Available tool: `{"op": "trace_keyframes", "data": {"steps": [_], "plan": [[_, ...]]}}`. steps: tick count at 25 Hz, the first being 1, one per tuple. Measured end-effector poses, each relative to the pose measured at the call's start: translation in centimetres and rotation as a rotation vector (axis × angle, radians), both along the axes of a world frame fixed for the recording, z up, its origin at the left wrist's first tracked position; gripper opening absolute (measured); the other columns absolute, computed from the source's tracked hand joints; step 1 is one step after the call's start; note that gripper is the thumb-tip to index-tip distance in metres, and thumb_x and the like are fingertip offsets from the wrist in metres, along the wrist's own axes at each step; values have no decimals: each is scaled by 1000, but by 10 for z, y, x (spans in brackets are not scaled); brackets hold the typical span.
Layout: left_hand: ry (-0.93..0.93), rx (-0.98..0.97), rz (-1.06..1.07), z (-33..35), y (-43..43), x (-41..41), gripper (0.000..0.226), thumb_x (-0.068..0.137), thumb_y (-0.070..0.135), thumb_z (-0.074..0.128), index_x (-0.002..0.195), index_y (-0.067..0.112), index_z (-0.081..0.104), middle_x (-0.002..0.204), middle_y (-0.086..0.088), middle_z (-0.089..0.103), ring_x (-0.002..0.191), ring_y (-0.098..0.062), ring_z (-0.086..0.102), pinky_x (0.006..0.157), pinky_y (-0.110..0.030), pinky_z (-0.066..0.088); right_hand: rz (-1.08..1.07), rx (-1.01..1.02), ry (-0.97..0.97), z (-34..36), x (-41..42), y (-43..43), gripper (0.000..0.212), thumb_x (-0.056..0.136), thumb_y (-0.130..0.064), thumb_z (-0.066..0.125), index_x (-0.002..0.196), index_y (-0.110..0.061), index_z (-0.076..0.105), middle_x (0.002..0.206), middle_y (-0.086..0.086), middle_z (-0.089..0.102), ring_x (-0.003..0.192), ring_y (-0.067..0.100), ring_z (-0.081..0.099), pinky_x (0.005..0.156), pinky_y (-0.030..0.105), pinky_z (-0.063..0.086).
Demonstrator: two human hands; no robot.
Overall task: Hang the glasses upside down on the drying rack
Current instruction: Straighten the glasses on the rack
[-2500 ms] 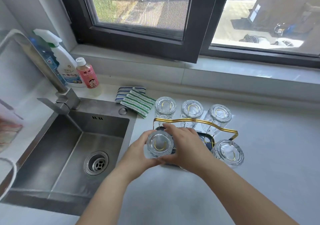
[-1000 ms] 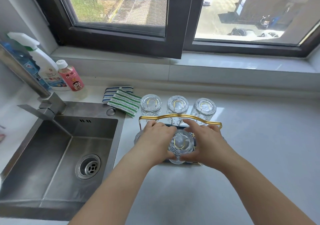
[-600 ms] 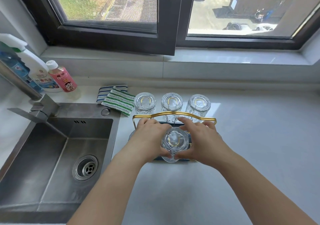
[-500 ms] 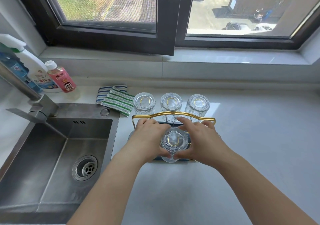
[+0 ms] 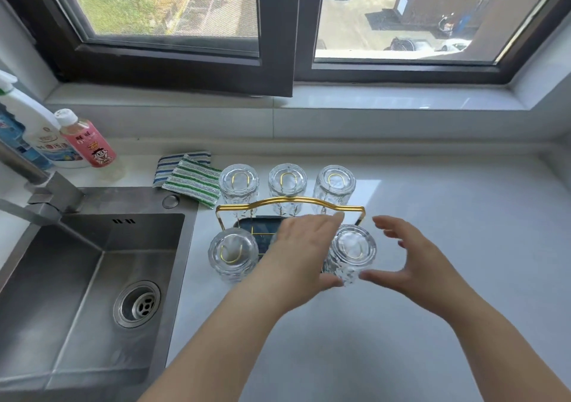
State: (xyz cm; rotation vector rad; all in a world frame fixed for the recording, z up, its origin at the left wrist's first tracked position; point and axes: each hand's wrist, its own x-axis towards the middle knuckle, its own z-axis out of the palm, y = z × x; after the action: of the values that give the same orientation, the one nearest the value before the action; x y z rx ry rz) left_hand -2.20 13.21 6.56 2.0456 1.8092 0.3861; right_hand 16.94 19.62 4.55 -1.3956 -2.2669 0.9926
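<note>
Hands — left hand (image 5: 304, 248), right hand (image 5: 415, 256) — flank inverted glass (image 5: 352, 251), grip loose.

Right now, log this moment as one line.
rack: five glasses visible, inverted | left hand open, covering front-middle | right hand open beside front-right glass

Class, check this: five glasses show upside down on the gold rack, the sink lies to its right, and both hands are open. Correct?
One slip: the sink lies left of the rack, as the head view shows. Five upturned glasses do show there, and the left hand and right hand are open.
</note>
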Motion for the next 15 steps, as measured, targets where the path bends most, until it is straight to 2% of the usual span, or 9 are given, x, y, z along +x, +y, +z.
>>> {"op": "trace_keyframes", "data": {"steps": [2, 4, 6, 9, 15], "plan": [[85, -45, -41, -4, 12, 12, 92, 77, 44, 67, 146, 21, 10, 150, 2, 29, 138, -17, 20, 112, -33, 9, 14, -68, -2, -10, -1, -1, 87, 57, -30, 85, 129, -35, 36, 128, -15, 50, 118, 4, 47, 99, 25, 38], [159, -97, -37, -8, 25, 15, 92, 74, 46, 69, 144, 17, 17, 146, -2, 36, 136, -21, 27, 113, -37, 14, 24, -104, 38, -15, -7, -2, 88, 58, -28, 85, 128, -39, 33, 123, -20, 50, 118, 3, 48, 100, 27, 41], [178, -128, -16, -9, 34, 13, 83, 72, 47, 70, 139, 17, 29, 140, -5, 46, 132, -24, 34, 111, -39, 19, 13, -122, 92, -17, -13, -2, 87, 59, -26, 84, 128, -39, 32, 119, -20, 50, 112, 2, 52, 96, 23, 45], [174, -129, -18, -9, 38, 13, 69, 72, 48, 69, 129, 21, 42, 131, -4, 54, 125, -23, 40, 107, -39, 20, -13, -146, 148, -16, -15, -2, 89, 59, -26, 85, 130, -36, 33, 115, -17, 52, 101, -6, 55, 80, 5, 46], [144, -116, -9, -8, 35, 12, 72, 71, 48, 71, 132, 25, 42, 134, -4, 51, 126, -24, 35, 108, -37, 17, -34, -162, 160, -18, -12, -3, 88, 58, -27, 86, 129, -37, 35, 118, -13, 52, 103, 3, 55, 75, 5, 47]]}}
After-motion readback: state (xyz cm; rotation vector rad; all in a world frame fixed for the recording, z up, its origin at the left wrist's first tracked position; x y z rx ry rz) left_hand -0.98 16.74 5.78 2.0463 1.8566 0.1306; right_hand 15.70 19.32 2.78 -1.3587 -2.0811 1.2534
